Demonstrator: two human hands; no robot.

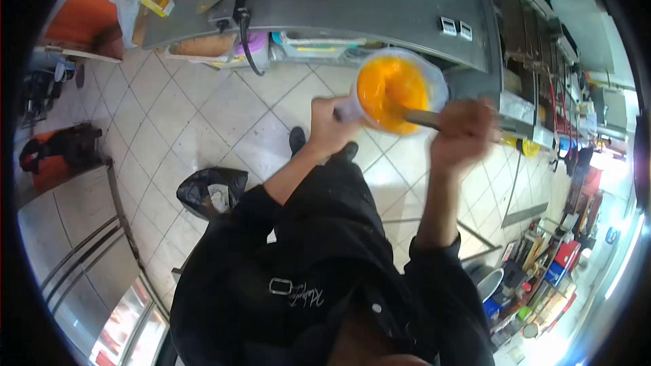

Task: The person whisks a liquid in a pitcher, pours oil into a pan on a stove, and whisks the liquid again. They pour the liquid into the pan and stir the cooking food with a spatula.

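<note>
Since orange liquid point(374, 93) likely weighted the translucent plastic jug point(438, 83), the left hand point(328, 127) gripped its eight-o'clock handle point(348, 109), the right hand point(462, 137) a grey flat utensil point(422, 118).

Left hand point(329, 125) grips the handle of a clear jug point(437, 81) containing orange liquid point(390, 91). Right hand point(464, 135) is closed on a utensil point(422, 118), its far end in the liquid; blurred. Counter point(366, 0) bears two timers point(456, 28). Black bag point(212, 190) noted on tiled floor point(258, 105).
</note>
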